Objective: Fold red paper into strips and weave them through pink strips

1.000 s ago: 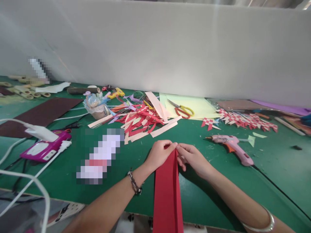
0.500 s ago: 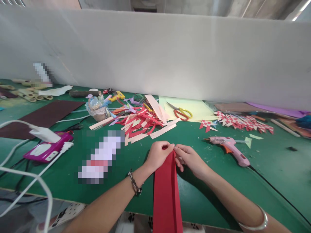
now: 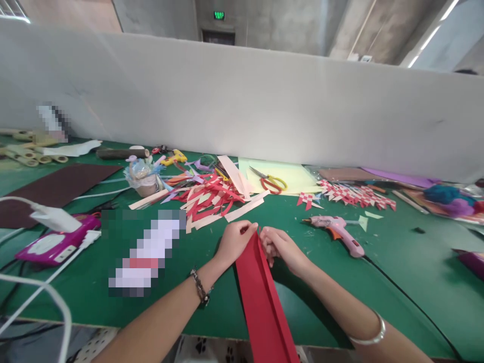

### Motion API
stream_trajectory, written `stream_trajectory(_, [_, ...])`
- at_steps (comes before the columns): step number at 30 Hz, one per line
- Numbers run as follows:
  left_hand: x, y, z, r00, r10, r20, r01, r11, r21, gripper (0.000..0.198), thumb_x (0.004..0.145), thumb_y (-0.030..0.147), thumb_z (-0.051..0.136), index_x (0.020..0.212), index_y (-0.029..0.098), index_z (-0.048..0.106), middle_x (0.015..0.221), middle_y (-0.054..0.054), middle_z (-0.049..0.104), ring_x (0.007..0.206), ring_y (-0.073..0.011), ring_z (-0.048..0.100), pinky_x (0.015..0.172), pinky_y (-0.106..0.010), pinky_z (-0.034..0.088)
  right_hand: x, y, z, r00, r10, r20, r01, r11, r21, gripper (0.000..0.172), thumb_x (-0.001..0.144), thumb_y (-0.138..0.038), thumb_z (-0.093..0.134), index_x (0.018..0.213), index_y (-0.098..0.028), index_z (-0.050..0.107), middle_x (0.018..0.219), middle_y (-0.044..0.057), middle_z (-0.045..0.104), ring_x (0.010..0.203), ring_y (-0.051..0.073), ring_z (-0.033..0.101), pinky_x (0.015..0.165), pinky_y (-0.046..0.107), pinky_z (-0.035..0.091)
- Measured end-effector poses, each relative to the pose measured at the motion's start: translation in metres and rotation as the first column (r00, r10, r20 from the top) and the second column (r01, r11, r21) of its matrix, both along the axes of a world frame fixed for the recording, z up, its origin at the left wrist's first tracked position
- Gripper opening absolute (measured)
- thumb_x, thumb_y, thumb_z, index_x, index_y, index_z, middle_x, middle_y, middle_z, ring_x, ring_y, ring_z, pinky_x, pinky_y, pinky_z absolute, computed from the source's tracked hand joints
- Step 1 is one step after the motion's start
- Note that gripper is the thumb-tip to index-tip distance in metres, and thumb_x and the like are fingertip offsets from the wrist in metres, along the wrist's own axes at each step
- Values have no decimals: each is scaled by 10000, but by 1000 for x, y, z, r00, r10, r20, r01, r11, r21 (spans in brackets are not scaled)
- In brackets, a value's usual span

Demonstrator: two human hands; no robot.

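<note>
1. Creasing a narrow fold down the right side of the red paper looks like the step in hand, to my judgement.
2. The paper lies lengthwise before me on the green bench, its far end between my hands and its near end running past the bench's front edge, out of view.
3. My left hand pinches the far end, thumb on top; that grip should be firm enough to stop the sheet from twisting.
4. My right hand appears to nip the folded edge at the far right corner, fingers curled beside it; the exact contact is too small to make out.
5. I would line up this corner first, since a slant here would likely grow along the length.
6. Pressing in short, even pinches along the line should give a sharper crease than one long pull.
7. The overhanging end could drag the fold crooked, so more bench support would help.
8. My right forearm is best held clear of the pink glue gun, whose tip may be hot.
</note>
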State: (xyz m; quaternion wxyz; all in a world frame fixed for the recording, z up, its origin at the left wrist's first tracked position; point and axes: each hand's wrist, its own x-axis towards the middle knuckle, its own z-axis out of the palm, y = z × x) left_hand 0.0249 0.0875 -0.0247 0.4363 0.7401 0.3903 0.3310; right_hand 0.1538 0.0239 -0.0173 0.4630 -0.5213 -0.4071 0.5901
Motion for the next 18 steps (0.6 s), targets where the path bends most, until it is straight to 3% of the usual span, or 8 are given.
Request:
stream_trajectory(7, [-1,-3,1,1000,-17,-11,17,997,73,365,810,395,453,525,169,464,492,51,412,511,-106,386,502,-226,278,1,0,-1,980,59,192,-65,998,26,338,736,-489,526,627,-184,430,459,-88,468,286,48,440,300,162,337])
stream_trajectory(12, [-1,-4,1,999,-51,-8,52,995,80,356,818,409,449,564,167,511,532,40,485,548,-116,457,545,-220,338,6,1,-3,982,82,167,-88,996,27,264,725,-381,517,576,-179,437,431,-80,457,305,50,441,323,163,343])
stream_trajectory(18, [-3,0,-1,998,-62,-5,62,996,69,336,797,415,475,587,162,546,554,22,541,557,-130,493,542,-224,356,11,2,-4,988,74,135,-79,996,36,332,732,-484,527,627,-179,449,469,-78,440,361,49,429,383,179,393])
